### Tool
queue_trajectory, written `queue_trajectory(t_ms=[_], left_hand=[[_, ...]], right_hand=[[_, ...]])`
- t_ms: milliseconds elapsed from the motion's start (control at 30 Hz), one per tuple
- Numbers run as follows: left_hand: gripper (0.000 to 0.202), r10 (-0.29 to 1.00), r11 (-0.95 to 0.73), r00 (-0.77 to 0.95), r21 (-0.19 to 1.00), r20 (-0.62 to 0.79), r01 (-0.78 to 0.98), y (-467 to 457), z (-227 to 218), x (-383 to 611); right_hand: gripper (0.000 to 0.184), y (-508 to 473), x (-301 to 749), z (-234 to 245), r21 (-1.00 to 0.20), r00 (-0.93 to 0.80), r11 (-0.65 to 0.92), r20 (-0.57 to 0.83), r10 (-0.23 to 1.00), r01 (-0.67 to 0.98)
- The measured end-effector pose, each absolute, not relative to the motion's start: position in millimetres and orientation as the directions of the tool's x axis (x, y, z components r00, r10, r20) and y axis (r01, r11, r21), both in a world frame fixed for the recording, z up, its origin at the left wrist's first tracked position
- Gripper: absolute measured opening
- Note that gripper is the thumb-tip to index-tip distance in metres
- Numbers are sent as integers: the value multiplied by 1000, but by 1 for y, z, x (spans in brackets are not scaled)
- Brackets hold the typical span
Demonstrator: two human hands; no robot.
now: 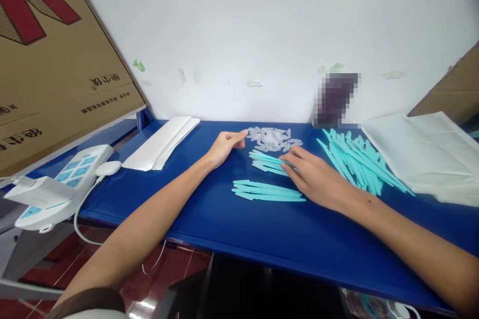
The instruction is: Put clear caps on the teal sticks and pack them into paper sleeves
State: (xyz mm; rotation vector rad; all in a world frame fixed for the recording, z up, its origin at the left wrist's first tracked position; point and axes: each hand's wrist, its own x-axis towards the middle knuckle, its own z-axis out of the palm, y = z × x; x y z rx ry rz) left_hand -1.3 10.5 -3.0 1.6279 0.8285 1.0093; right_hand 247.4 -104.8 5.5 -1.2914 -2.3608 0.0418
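Note:
My right hand [312, 174] pinches the handle end of a turquoise eyebrow razor [267, 155] in a small group of razors at mid-table. My left hand [227, 147] is at the left edge of a heap of small translucent blade caps [271, 138]. Its thumb and fingers are drawn together, and whether a cap is between them cannot be made out. Nearer to me, several turquoise razors [269, 191] lie side by side in a row. A larger loose pile of turquoise razors [354, 159] lies to the right of my right hand.
White flat sleeves [160, 143] lie at the left on the blue table [224, 229]. A white plastic bag [426, 152] covers the right side. A power strip [71, 179] with a cable and a cardboard box [63, 60] are at far left. A white wall [232, 35] stands behind.

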Motion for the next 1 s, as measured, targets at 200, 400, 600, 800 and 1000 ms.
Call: queue_trajectory(t_ms=[200,400,600,800,1000], left_hand=[[58,846,-522,437,644,307,559,13,-8,-8],[42,664,-747,660,349,350,566,11,-9,-5],[55,639,-740,761,359,111,568,6,-4,1],[65,663,-704,747,374,41,604,6,3,-1],[68,688,-704,705,400,175,587,18,0,-16]], right_hand=[[38,-103,250,0,-113,-484,549,349,802,828],[34,-109,248,2,-41,-471,521,375,798,852],[33,-126,234,11,-187,-411,482,320,854,856],[35,-124,237,13,-276,-499,495,60,864,824],[31,-121,240,14,-443,-438,356,-96,894,823]])
